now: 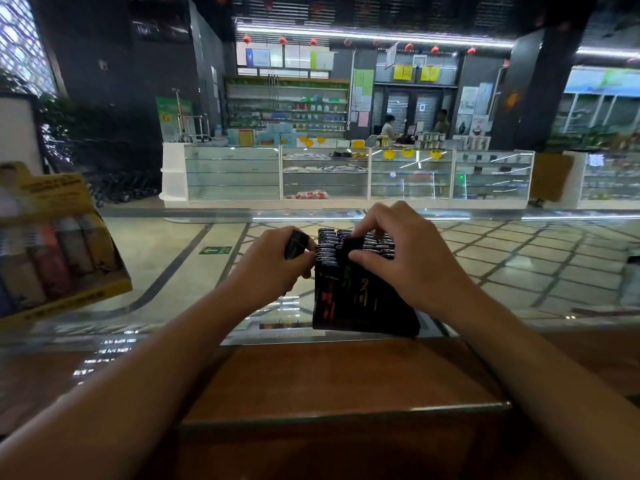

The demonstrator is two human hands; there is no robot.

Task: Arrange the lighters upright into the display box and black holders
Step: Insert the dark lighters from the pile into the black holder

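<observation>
A black holder (pixel 363 313) stands on the glass counter in the middle, packed with several upright black lighters (pixel 327 244) whose metal tops show. My left hand (pixel 273 265) grips one black lighter (pixel 296 244) just left of the holder's top. My right hand (pixel 405 251) is over the holder, its thumb and fingers pinching another black lighter (pixel 349 249) that stands among the rows. A yellow display box (pixel 52 258) with several coloured lighters upright in it sits at the far left, tilted back.
The glass counter (pixel 173 271) runs across the view, with a brown wooden ledge (pixel 329 375) at its near edge. A dark object (pixel 632 261) lies at the right edge. Shop showcases and people are far behind.
</observation>
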